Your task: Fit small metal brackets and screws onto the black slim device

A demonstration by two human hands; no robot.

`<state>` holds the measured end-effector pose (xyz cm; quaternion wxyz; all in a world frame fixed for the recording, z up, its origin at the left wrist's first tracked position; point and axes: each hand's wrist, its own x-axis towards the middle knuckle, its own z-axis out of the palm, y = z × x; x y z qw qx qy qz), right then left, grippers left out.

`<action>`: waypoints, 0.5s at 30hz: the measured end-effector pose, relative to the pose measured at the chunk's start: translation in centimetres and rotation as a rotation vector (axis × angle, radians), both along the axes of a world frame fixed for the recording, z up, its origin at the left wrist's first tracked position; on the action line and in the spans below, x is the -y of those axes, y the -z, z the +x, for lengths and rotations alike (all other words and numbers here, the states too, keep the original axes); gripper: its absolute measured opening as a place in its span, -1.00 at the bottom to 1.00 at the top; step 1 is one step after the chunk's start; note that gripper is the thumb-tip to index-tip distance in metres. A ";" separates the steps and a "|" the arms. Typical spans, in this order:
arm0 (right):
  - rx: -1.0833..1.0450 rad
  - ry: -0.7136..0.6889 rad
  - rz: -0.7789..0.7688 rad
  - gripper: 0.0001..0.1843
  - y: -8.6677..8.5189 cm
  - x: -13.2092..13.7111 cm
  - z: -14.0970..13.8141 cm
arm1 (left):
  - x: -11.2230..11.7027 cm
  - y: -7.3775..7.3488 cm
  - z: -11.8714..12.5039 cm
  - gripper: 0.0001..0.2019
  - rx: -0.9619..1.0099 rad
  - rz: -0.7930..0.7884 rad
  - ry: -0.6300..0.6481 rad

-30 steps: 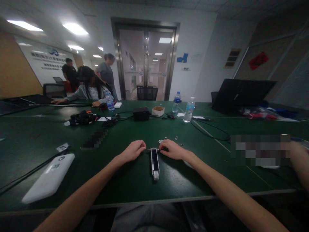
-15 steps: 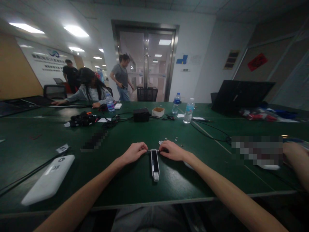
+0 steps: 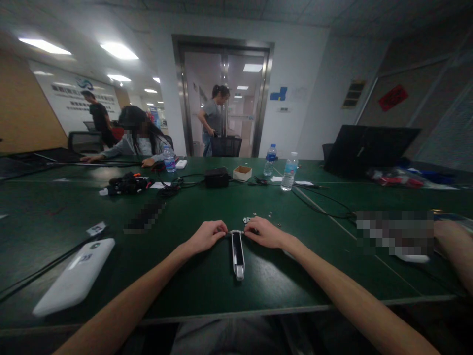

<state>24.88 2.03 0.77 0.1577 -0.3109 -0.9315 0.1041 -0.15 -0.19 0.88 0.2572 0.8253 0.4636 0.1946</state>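
In the head view, a slim device (image 3: 238,251) is seen on the bench (image 3: 192,296), long axis aimed at the near edge, far end flanked about equally by the left hand (image 3: 207,235) and right hand (image 3: 265,232). Each grip is curled; whether anything is pinched cannot be told. A dark face is framed in white.

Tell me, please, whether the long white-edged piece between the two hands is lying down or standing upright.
Lying down: the white-edged piece stretches along the green table, its dark middle facing up.
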 end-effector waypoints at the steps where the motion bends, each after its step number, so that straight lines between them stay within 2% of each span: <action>1: 0.001 -0.002 0.004 -0.84 0.1 0.0 0.0 | 0.0 0.0 0.0 -0.84 0.003 -0.005 0.003; 11: -0.019 0.001 0.022 -0.83 0.4 -0.1 0.1 | 0.4 -0.8 -0.2 -0.85 0.012 -0.050 0.164; 15: -0.028 -0.001 0.021 -0.82 0.3 -0.1 0.0 | 0.4 -0.6 0.0 -0.87 -0.035 0.034 0.238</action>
